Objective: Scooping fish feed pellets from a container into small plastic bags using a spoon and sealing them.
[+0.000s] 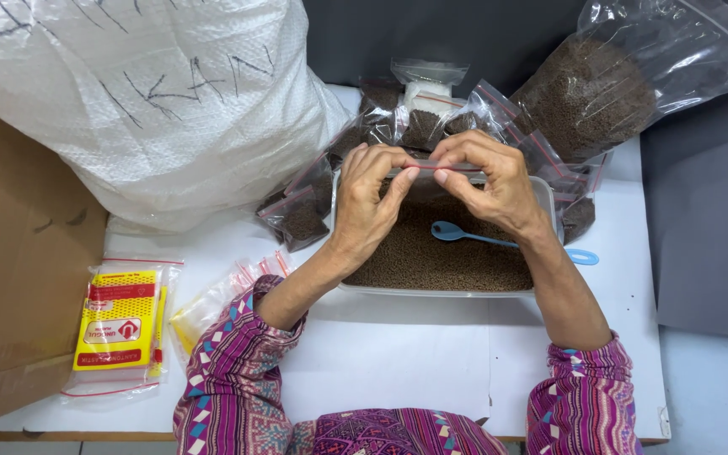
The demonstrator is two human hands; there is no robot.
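Clear plastic zip bag [434,169] pinched at its seal by left hand [370,202] and right hand [493,184], raised above pellet tray [547,195], wrists bent inward.

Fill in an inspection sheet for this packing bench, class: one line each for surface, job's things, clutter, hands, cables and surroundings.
Surface: white table, partly covered.
Job's things: small zip bag pinched at its red seal strip by both hands; clear tub of brown pellets beneath, blue spoon lying in it.
Clutter: filled small bags heaped around the tub's far side; packs of empty zip bags at the left edge.
Hands: left hand and right hand both closed on the bag's top edge.
Cables: nothing seen.
Surroundings: large white woven sack, cardboard box, big clear bag of pellets.
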